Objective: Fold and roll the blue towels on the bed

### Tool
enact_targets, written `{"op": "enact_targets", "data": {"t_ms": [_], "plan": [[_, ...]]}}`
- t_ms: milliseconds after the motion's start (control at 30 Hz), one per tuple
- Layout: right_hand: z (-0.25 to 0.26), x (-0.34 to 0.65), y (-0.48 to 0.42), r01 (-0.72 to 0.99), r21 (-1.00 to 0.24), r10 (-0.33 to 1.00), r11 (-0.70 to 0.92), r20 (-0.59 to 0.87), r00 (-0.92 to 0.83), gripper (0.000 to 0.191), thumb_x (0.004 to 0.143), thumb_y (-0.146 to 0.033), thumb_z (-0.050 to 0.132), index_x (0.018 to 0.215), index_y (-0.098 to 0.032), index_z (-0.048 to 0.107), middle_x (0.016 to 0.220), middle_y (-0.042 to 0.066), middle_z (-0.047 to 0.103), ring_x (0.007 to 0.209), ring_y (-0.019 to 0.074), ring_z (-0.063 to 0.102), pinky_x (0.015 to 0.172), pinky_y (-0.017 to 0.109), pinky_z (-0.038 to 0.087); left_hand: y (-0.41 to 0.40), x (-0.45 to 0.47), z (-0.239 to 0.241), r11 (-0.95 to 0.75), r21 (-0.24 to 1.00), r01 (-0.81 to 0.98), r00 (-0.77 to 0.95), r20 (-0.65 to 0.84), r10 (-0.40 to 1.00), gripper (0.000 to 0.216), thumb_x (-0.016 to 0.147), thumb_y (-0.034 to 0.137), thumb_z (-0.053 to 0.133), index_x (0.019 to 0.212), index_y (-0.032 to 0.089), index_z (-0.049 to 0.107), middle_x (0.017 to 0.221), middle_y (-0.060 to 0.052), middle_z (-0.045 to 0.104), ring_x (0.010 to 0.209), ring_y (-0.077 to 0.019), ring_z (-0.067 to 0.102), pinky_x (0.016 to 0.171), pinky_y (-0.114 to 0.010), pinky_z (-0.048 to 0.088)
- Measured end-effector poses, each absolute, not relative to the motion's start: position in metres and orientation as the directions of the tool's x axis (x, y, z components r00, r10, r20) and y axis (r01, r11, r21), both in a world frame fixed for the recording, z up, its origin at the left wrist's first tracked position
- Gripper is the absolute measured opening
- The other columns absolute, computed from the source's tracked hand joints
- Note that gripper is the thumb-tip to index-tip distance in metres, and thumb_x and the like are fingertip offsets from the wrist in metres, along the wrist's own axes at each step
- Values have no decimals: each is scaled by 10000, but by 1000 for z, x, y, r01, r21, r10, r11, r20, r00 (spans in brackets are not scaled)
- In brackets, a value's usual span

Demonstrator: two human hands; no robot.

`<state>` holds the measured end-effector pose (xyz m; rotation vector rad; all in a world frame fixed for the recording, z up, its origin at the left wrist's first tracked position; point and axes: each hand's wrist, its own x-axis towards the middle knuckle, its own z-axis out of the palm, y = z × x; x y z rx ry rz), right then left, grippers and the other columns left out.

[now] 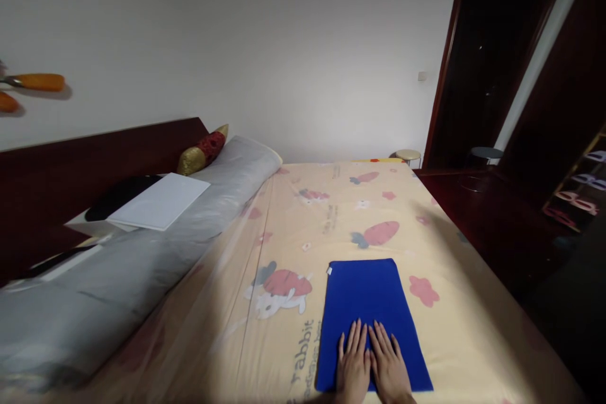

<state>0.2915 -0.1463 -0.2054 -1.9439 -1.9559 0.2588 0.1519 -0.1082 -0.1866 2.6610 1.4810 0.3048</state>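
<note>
A blue cloth (362, 290) lies flat on the bed, a small white tag at its far left corner. My left hand (354, 363) rests palm down on its near part, fingers stretched toward the far edge. Beside it my right hand (389, 361) also lies flat on the cloth, fingers extended. The two thumbs are close together, and neither hand grips anything. Under the cloth spreads a pale yellow bedsheet (284, 240) printed with carrots, rabbits and flowers.
Along the left, a grey plastic-covered roll (118, 290) bears a white box lid (161, 201). A red and gold cushion (203, 150) leans at the dark headboard (95, 151). Stools (408, 154) stand beyond the bed, near a dark door (487, 69). A shoe rack (580, 186) is far right.
</note>
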Motion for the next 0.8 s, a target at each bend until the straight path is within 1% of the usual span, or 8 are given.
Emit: {"op": "enact_targets", "data": {"t_ms": [100, 200, 333, 433, 533, 600, 700, 800], "plan": [[-202, 308, -156, 925, -375, 984, -63, 129, 120, 551, 943, -535, 260, 1442, -306, 218, 1526, 7, 247, 1405, 218, 257, 1136, 484, 297, -110, 131, -191, -459, 142, 877, 435, 173, 884, 564, 934, 287, 294, 1445, 329, 59, 1525, 43, 299, 1379, -178, 355, 1106, -430, 339], [-209, 329, -168, 920, -350, 963, -176, 134, 235, 603, 920, -580, 272, 1438, -273, 257, 1522, 23, 255, 1403, 244, 262, 1119, 500, 318, -111, 98, -206, -399, 83, 913, 372, 231, 899, 550, 933, 322, 300, 1442, 318, 91, 1501, 29, 351, 1342, -180, 414, 1069, -414, 372], [-221, 337, -174, 927, -312, 949, -208, 163, 268, 621, 906, -589, 286, 1426, -250, 304, 1514, 32, 260, 1394, 266, 280, 1103, 520, 335, -110, 78, -226, -390, 45, 920, 364, 276, 889, 562, 915, 319, 328, 1437, 345, 120, 1480, 28, 387, 1312, -196, 454, 1072, -441, 354], [-221, 326, -162, 929, -328, 955, -170, 176, 237, 617, 902, -599, 308, 1419, -263, 321, 1504, 36, 280, 1384, 271, 300, 1107, 521, 336, -107, 94, -229, -377, 65, 924, 340, 313, 887, 573, 902, 309, 341, 1437, 336, 134, 1465, 20, 412, 1304, -204, 464, 1074, -462, 347], [-215, 312, -141, 931, -363, 977, -35, 182, 107, 556, 930, -546, 289, 1428, -299, 275, 1501, 8, 274, 1380, 239, 303, 1109, 487, 351, -98, 124, -224, -459, 76, 885, 409, 343, 846, 590, 898, 291, 342, 1448, 309, 132, 1483, 41, 377, 1327, -176, 433, 1070, -402, 366], [-215, 304, -124, 927, -374, 981, 19, 187, 55, 528, 943, -493, 283, 1431, -294, 261, 1499, 6, 265, 1378, 230, 300, 1106, 477, 361, -86, 141, -223, -515, 58, 855, 463, 359, 810, 604, 890, 256, 335, 1453, 292, 119, 1497, 44, 348, 1341, -169, 412, 1076, -387, 363], [-230, 293, -97, 931, -364, 984, 17, 169, 48, 489, 919, -420, 345, 1389, -288, 373, 1455, 27, 344, 1336, 247, 369, 1070, 468, 410, -57, 155, -236, -543, 22, 840, 491, 395, 776, 622, 868, 250, 366, 1445, 304, 141, 1467, 45, 399, 1312, -174, 450, 1046, -379, 396], [-258, 284, -66, 937, -338, 960, -88, 223, 170, 429, 893, -338, 355, 1289, -337, 519, 1363, 30, 473, 1261, 264, 467, 1016, 476, 464, -18, 158, -261, -524, 12, 852, 471, 420, 776, 614, 846, 284, 424, 1416, 366, 210, 1400, 67, 483, 1244, -180, 523, 992, -365, 446]]}}
